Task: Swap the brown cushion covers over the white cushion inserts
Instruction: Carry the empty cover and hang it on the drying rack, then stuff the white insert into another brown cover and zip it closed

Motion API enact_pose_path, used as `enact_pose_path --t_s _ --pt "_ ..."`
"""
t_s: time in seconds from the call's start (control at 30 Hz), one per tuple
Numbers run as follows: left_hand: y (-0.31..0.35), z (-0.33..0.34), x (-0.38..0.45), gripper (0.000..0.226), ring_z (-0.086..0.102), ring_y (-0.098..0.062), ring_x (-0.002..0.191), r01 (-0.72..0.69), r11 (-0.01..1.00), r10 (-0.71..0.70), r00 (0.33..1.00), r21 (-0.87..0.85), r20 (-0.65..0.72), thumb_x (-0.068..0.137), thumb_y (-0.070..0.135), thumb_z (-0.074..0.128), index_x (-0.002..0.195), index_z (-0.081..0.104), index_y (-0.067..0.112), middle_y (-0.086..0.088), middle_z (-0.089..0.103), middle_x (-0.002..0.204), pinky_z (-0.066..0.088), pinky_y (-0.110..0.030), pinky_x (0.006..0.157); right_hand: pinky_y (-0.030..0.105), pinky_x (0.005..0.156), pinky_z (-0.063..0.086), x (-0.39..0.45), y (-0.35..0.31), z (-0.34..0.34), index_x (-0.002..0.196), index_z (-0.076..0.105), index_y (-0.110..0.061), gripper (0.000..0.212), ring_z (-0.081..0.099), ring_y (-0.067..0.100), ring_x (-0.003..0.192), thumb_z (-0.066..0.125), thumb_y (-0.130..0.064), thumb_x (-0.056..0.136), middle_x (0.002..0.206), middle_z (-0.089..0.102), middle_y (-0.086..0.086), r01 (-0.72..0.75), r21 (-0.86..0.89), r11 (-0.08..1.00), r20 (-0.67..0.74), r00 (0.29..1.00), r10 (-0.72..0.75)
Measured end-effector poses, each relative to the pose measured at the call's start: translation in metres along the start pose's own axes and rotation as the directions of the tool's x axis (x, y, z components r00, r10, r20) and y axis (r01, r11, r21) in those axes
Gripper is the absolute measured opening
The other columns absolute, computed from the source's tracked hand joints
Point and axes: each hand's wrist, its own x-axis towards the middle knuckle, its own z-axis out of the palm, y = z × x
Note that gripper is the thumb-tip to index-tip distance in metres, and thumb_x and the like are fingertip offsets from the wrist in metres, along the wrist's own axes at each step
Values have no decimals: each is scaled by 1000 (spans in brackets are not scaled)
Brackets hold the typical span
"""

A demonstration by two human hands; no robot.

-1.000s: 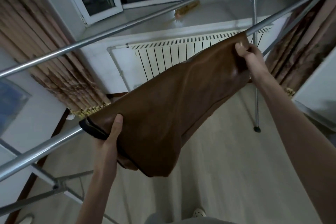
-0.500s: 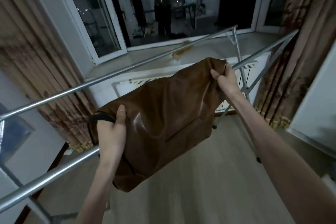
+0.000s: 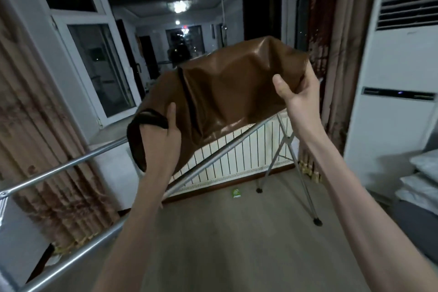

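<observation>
A glossy brown cushion cover (image 3: 232, 92) is held up in the air above a metal drying rack (image 3: 71, 168), clear of its bars; it looks soft, limp and light, probably a little slick, so the edges near the dark opening seem the best places to hold; the left hand (image 3: 158, 140) grips the dark-lined open end, thumb pressed on top; the right hand (image 3: 298, 92) pinches the far corner, fingers curled behind; the surface is creased and shiny.
</observation>
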Motion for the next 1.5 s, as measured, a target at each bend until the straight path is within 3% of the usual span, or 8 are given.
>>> enact_pose_path --t_s 0.27,0.43,0.6,0.9,1.1,1.17,1.37,1.5 --pt "45 10 -102 19 67 -35 78 -338 940 308 900 45 309 87 19 63 82 69 2 -17 70 79 37 -20 75 21 83 55 -114 -32 -91 113 58 -14 27 66 1 95 66 -13 87 103 68 -3 -256 -134 957 -317 926 203" --pt "83 20 -168 41 51 -26 46 -550 824 536 679 -136 501 80 12 65 60 32 25 8 36 52 34 -22 53 38 94 50 -190 -63 -184 124 53 -5 41 63 20 109 68 -15 87 118 65 12 -420 -195 886 -531 805 265" --pt "127 55 -223 48 43 -12 40 -366 855 518 630 -367 579 95 32 52 56 25 28 10 32 46 27 -19 40 14 83 49 -261 -116 -271 113 55 -12 30 62 5 89 68 -13 86 110 64 5 -557 -280 782 -727 655 206" --pt "172 97 -462 49 58 -29 58 -362 876 396 160 -319 904 98 38 46 55 33 19 -10 57 60 29 -30 51 24 54 39 -505 -210 -415 98 58 -6 26 53 19 56 63 -5 73 63 60 5 -993 -79 86 -811 114 574" --pt "251 81 -618 38 64 -38 79 -439 730 515 -150 -524 844 97 38 47 76 59 8 -22 68 85 38 -35 57 18 57 42 -617 -326 -475 88 47 -19 13 59 6 57 41 -28 94 75 62 -2 -828 -197 -524 -656 -286 699" --pt "280 68 -666 36 64 -38 78 -431 671 562 -235 -603 793 97 37 47 75 56 10 -22 68 85 36 -33 57 14 50 45 -631 -375 -484 77 49 -18 21 59 2 51 42 -24 96 72 59 -5 -802 -274 -530 -683 -226 695" --pt "368 12 -818 29 64 -39 83 -350 276 600 -665 -895 445 95 28 50 90 62 3 -21 68 90 40 -36 63 16 92 44 -682 -495 -509 123 54 -26 52 54 3 109 48 2 80 124 54 -11 -820 -569 -51 -786 525 328" --pt "414 -32 -905 21 64 -40 86 -172 -15 513 -847 -985 140 81 4 50 95 65 -2 -24 68 95 50 -46 75 14 107 31 -717 -551 -521 134 51 -30 74 41 -2 129 41 -5 65 137 50 -12 -744 -668 29 -703 643 306"
